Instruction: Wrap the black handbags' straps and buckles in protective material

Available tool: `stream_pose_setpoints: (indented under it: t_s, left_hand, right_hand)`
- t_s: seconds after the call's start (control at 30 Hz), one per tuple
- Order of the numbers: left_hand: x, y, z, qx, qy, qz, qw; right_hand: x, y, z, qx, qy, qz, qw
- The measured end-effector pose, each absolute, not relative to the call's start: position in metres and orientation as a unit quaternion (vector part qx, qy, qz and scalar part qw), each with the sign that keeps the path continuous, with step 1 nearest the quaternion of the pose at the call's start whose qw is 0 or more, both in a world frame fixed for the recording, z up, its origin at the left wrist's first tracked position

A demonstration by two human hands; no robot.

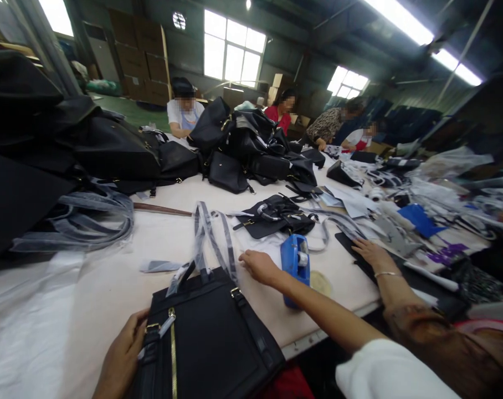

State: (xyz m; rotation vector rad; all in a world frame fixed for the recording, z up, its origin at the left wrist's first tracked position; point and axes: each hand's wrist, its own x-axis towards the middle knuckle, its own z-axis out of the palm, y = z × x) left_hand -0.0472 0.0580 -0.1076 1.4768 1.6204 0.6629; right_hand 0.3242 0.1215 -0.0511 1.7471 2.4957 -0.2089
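A black handbag [210, 338] with a gold zip and buckled side straps stands before me at the table edge. My left hand [127, 346] grips its left side, thumb near the lower buckle. Plastic-wrapped handles [204, 238] rise from the bag's top. Just right of these handles is my right hand [260, 267], its fingers pinched together; what lies between them is too small to make out. A blue tape dispenser [291, 263] sits right beside my right wrist, partly behind my forearm. Beyond it lies a smaller black bag [274, 216] with gold buckles.
Black bags are heaped at the left [110, 141] and across the middle [251, 144]. Wrapped straps [89, 221] lie at left. A co-worker's hand [371, 255] rests on black material at right. Several people work across the table [160, 310]. Plastic and scraps [434, 194] cover its right side.
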Motion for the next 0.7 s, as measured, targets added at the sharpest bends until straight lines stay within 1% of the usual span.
stream_pose_setpoints:
  t_s: [0.17, 0.37, 0.53, 0.7]
  left_hand:
    - [-0.044, 0.059, -0.11, 0.603, 0.625, 0.27, 0.416]
    - [-0.044, 0.061, -0.107, 0.593, 0.62, 0.289, 0.425]
    - [-0.044, 0.059, -0.103, 0.581, 0.62, 0.301, 0.434]
    - [-0.043, 0.059, -0.105, 0.586, 0.618, 0.295, 0.433]
  right_hand:
    - [0.336, 0.128, -0.043, 0.643, 0.766, -0.006, 0.027]
    - [0.328, 0.148, -0.041, 0.694, 0.718, 0.032, 0.028]
    - [0.331, 0.143, -0.043, 0.66, 0.749, 0.022, 0.055]
    - [0.33, 0.142, -0.045, 0.649, 0.759, 0.012, 0.052]
